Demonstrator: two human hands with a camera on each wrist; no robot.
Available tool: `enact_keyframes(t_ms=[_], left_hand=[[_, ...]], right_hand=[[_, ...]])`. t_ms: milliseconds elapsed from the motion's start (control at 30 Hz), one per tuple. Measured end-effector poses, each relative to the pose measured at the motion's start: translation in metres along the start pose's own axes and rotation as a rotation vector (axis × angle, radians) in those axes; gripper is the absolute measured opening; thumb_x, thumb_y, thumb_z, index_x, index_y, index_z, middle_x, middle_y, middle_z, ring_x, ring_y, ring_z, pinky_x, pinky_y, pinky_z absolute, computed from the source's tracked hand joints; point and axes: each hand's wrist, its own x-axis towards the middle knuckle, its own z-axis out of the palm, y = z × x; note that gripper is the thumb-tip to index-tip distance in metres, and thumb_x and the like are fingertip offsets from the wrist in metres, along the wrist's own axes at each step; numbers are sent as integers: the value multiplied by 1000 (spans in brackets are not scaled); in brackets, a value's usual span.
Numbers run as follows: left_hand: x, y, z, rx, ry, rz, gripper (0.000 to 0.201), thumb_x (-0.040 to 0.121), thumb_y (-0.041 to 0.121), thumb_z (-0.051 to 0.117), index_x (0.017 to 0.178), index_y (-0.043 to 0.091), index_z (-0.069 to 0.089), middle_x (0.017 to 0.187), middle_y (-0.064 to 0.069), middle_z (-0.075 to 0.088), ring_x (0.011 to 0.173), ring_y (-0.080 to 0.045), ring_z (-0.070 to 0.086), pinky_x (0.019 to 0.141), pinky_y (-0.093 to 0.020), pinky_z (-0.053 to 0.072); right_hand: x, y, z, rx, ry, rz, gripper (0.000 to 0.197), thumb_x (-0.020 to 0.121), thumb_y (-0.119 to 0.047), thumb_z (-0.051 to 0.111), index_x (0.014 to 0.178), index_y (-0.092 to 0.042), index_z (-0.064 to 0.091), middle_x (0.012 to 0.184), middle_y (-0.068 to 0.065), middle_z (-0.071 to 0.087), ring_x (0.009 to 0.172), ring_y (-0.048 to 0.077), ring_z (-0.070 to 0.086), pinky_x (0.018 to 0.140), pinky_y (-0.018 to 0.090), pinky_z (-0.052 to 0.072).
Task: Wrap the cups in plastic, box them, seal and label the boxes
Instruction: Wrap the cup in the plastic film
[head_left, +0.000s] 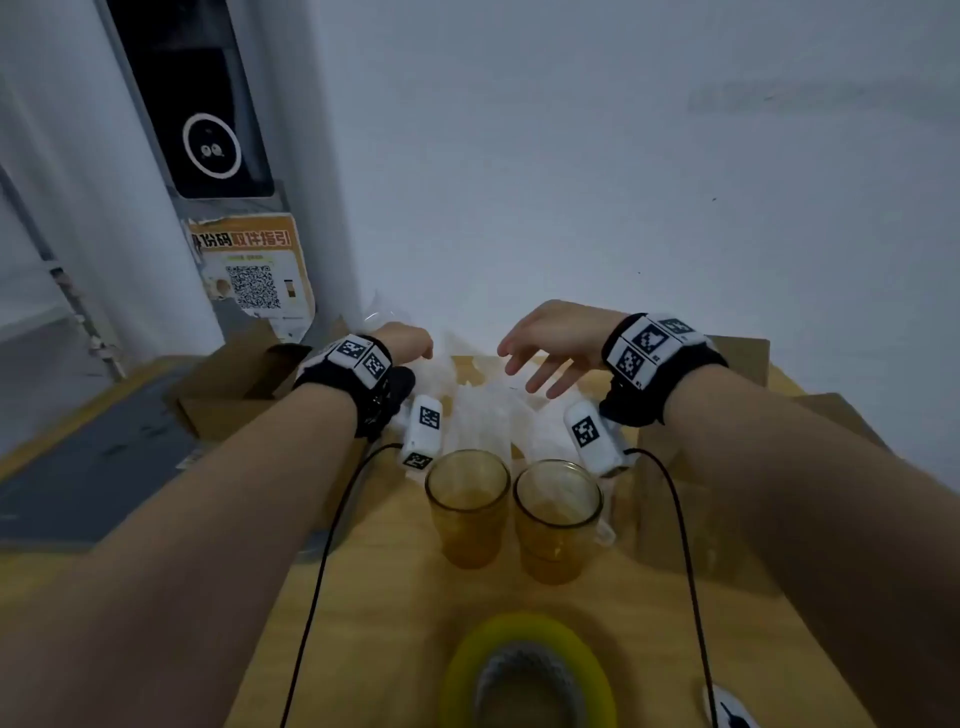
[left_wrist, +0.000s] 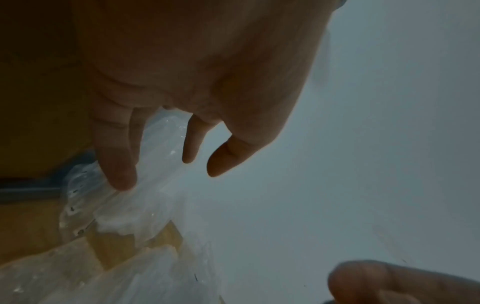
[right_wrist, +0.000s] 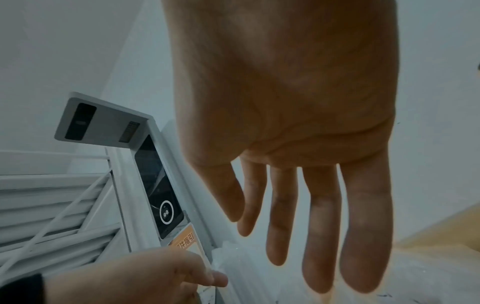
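Note:
Two empty amber cups stand side by side on the wooden table, the left cup (head_left: 467, 506) plain, the right cup (head_left: 558, 519) with a handle. Behind them lies a crumpled heap of clear plastic (head_left: 478, 410). My left hand (head_left: 415, 348) reaches down onto the heap's left side. In the left wrist view its fingers (left_wrist: 116, 164) hang nearly straight against the plastic (left_wrist: 145, 201), thumb apart. My right hand (head_left: 530, 364) hovers above the heap's right side, fingers (right_wrist: 322, 236) spread and holding nothing.
Open cardboard boxes flank the plastic, one on the left (head_left: 234, 379) and one on the right (head_left: 727, 441). A yellow tape roll (head_left: 524, 670) lies at the near table edge. A grey kiosk with an orange QR poster (head_left: 254, 270) stands at the back left against the white wall.

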Motion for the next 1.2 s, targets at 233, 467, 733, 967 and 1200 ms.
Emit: enact_keyframes(t_ms=[233,467,733,967,1200], left_hand=[[44,-7,19,57,-104,-9,49,107,21,48,150,-2,41,155,-16,44,141,-34,43,110,-36,37],[67,-19,22,71,-125,16,52,104,23,54,151,3,42,157,-15,42,143,-33,42,110,-34,35],[87,-19,18,-1,-36,18,50,105,15,53,152,4,41,163,-17,32,149,-34,33,117,-36,28],[80,-24,19,30,100,29,29,107,18,46,130,7,59,143,-15,54,132,-34,49,111,-38,31],[38,-6,-12,-789,247,114,49,94,8,58,140,26,61,145,-5,47,130,-28,47,108,-42,47]], right_hand=[[20,9,-1,-21,26,36,27,99,-23,60,123,-12,68,108,4,77,87,29,79,75,46,65],[38,4,-5,-61,33,43,27,97,-23,62,121,-12,69,106,4,78,86,28,79,79,49,65],[51,0,-5,-71,37,46,26,97,-23,61,120,-13,69,106,3,78,85,28,79,76,46,65],[55,-3,-4,-49,66,36,25,97,-21,61,119,-13,69,103,3,79,86,27,79,73,44,65],[27,-19,-14,93,263,-53,23,98,-17,59,117,-11,70,112,5,71,89,27,75,75,42,65]])
